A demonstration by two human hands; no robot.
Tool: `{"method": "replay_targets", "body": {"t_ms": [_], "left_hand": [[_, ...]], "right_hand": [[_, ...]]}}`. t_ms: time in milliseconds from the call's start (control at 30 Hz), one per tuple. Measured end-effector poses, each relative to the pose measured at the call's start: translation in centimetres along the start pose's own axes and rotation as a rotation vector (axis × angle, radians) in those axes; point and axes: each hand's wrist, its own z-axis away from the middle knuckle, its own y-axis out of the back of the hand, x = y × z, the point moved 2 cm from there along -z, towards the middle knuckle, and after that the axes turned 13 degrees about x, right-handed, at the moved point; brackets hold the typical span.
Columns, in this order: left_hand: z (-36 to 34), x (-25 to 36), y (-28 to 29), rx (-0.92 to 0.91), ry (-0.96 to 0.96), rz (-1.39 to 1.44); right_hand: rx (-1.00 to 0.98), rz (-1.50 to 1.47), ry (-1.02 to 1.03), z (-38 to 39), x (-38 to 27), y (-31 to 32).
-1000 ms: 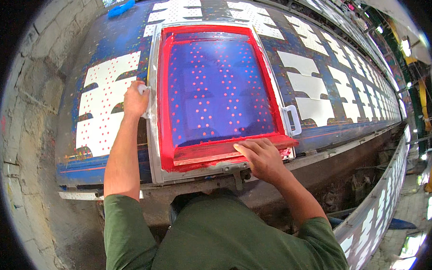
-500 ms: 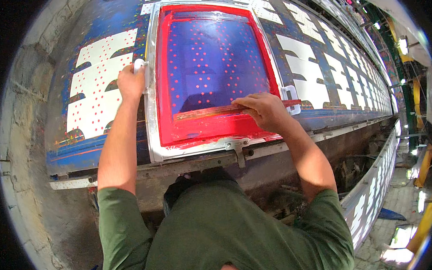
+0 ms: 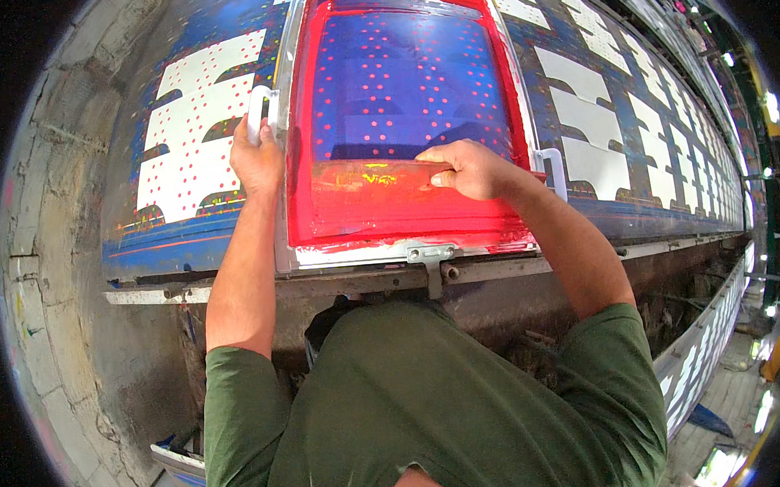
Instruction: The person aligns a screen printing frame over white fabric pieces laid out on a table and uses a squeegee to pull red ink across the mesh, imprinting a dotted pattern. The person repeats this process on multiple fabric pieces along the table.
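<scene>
A screen-printing frame (image 3: 284, 93) lies on the long table, with red ink along its borders and a blue mesh (image 3: 393, 80) dotted with rows of pink-red spots. My left hand (image 3: 255, 161) is closed on the white handle (image 3: 258, 112) at the frame's left side. My right hand (image 3: 482, 172) pinches a wide, ink-stained squeegee (image 3: 345, 181) lying across the lower part of the screen, thumb below its top edge. A second white handle (image 3: 554, 171) is at the frame's right. A metal bracket (image 3: 432, 255) sits on the frame's front edge.
White cut pieces with red dots (image 3: 189, 156) lie left of the frame. Plain white pieces (image 3: 583, 125) and further rows run off to the right along the table (image 3: 150, 252). A cracked concrete wall (image 3: 53, 324) borders the left. A front rail (image 3: 203, 293) runs below the table edge.
My right hand and the squeegee have moved up the screen from the bottom border, leaving red ink below. My left hand stays at the handle. The whole scene has shifted up in view.
</scene>
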Motion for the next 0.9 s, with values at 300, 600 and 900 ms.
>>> {"method": "replay_targets", "body": {"t_ms": [300,600,900], "left_hand": [[0.0,0.2,0.1,-0.015,0.019,-0.086],[0.1,-0.1,0.0,0.003,-0.046,-0.131],[0.1,0.2,0.3,-0.027,-0.056,-0.054]], "right_hand": [[-0.184,-0.146,-0.03,-1.3,2.0,-1.4],[-0.371,-0.319,-0.053,-4.1,3.5,-0.8],[-0.098,-0.019,0.157,-15.9,5.6,10.3]]}}
